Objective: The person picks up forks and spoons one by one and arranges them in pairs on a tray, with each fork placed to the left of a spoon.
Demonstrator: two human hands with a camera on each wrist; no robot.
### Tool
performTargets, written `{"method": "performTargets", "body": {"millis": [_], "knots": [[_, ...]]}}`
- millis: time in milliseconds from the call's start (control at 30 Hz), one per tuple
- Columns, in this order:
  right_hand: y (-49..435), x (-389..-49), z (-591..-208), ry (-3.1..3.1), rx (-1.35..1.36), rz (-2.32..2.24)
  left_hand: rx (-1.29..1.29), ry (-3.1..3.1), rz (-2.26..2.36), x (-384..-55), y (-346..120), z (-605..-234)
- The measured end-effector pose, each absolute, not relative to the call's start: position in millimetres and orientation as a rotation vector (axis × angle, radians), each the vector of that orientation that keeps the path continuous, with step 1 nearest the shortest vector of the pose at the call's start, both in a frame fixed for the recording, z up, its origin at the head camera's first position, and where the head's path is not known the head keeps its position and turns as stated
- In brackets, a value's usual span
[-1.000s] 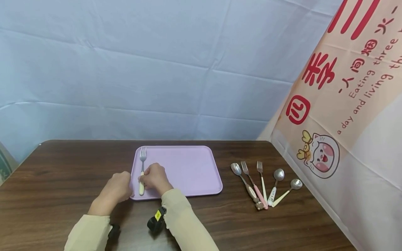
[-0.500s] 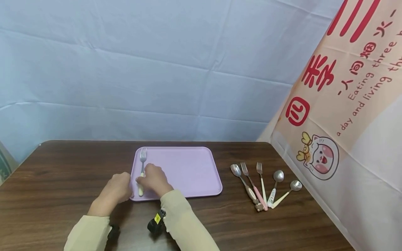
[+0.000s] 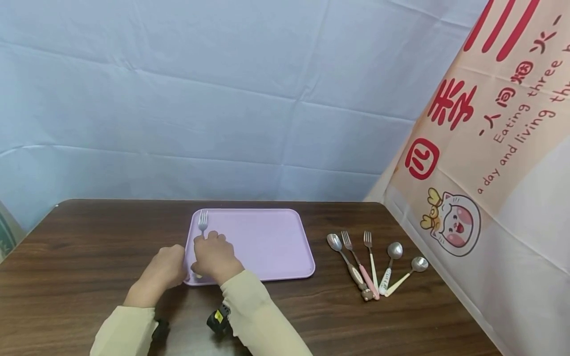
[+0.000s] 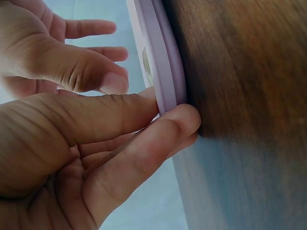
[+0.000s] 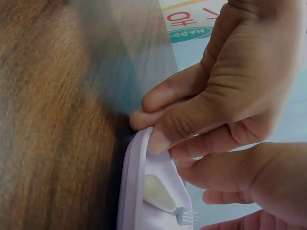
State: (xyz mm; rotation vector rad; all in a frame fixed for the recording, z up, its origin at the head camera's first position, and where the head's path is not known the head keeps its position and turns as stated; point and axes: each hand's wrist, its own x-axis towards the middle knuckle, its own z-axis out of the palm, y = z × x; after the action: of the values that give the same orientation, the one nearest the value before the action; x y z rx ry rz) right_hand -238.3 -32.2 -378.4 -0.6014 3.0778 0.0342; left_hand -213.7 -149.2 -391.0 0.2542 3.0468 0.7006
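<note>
A light purple tray (image 3: 262,242) lies on the dark wooden table. My left hand (image 3: 162,272) pinches its near left corner, thumb over the rim (image 4: 165,62) and fingers beneath, as the left wrist view shows. Along the tray's left side rests a fork (image 3: 203,219) with its tines pointing away from me. Its cream handle (image 5: 159,192) shows in the right wrist view, apart from the fingers. My right hand (image 3: 215,257) hovers just over the fork with fingers loosely spread, holding nothing. From the head camera it hides most of the handle.
Right of the tray lie a brown-handled spoon (image 3: 347,262), a pink-handled fork (image 3: 359,262), a fork with a pale handle (image 3: 371,259), a white-handled spoon (image 3: 390,264) and a cream-handled spoon (image 3: 407,277). A pale cloth (image 3: 178,99) hangs behind the table, a printed one (image 3: 490,148) at right.
My right hand has let go of the fork's handle, and its fingers have loosened and spread over it. The fork slid slightly toward me earlier. My left hand stays at the tray's corner.
</note>
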Motion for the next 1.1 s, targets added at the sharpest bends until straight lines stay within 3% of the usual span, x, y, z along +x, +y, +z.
{"method": "performTargets", "body": {"millis": [1100], "knots": [[-13.7,-244.3,-378.7,3.025,-0.523,-0.101,0.198,2.991,0.738,-214.1,-148.3,-389.8]]}}
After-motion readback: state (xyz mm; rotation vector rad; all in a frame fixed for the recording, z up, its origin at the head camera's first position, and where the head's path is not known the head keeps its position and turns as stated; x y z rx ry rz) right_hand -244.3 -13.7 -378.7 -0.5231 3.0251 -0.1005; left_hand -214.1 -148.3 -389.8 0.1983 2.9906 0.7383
